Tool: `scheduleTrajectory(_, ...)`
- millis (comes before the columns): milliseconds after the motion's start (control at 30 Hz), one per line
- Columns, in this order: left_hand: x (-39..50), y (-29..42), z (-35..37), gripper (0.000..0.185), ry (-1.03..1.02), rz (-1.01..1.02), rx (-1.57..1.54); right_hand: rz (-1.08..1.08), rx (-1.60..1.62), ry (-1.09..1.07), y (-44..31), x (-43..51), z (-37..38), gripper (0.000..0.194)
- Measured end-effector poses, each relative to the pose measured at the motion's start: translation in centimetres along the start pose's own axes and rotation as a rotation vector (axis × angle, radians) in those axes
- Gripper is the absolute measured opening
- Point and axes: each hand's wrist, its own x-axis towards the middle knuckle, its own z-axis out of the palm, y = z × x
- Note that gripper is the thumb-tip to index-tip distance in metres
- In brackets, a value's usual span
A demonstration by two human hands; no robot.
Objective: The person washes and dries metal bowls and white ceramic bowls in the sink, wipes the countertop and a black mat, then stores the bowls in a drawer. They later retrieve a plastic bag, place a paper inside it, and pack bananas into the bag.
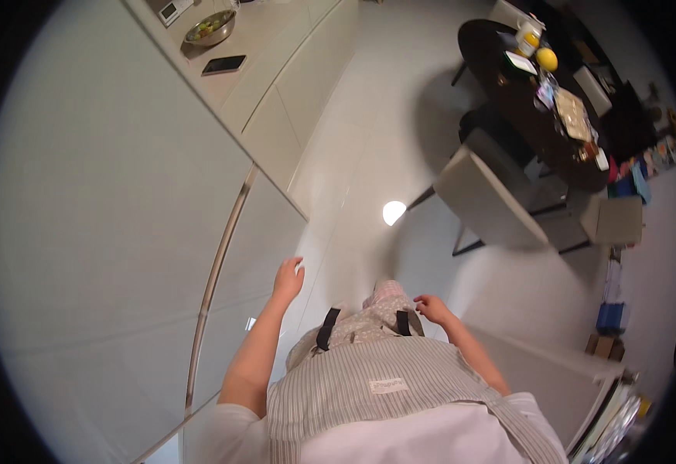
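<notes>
My left hand (289, 279) hangs in the air beside a tall, pale glossy cabinet front (123, 220) and holds nothing. Its thumb and fingers are apart. A long metal strip (222, 261) runs down that front, to the left of the hand. On the other side of my body, my right hand (432, 307) is loosely curled next to my apron (373, 371), with nothing seen in it. The apron is striped on the bib and patterned below, with two black straps. Between the hands lies the light tiled floor (338, 243).
A light-backed chair (483, 197) stands ahead right by a dark oval table (506, 98) crowded with items. At the upper left, a counter (280, 40) carries a metal bowl (211, 29) of fruit and a phone (224, 65). A pale panel (547, 377) rises at right.
</notes>
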Motion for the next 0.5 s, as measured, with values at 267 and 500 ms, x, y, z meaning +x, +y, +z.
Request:
scheduleTrajectory(267, 31.8, 5.9, -0.4, 0.035, 0.186, -0.249, -0.251, -0.105, -0.303, -0.07, -11.3, 19.5, -21.9, 0.031)
scheduleTrajectory(500, 46.2, 7.2, -4.4, 0.044, 0.286, -0.413, -0.296, -0.32, -0.384, -0.085, -34.0, 37.6, -36.6, 0.028)
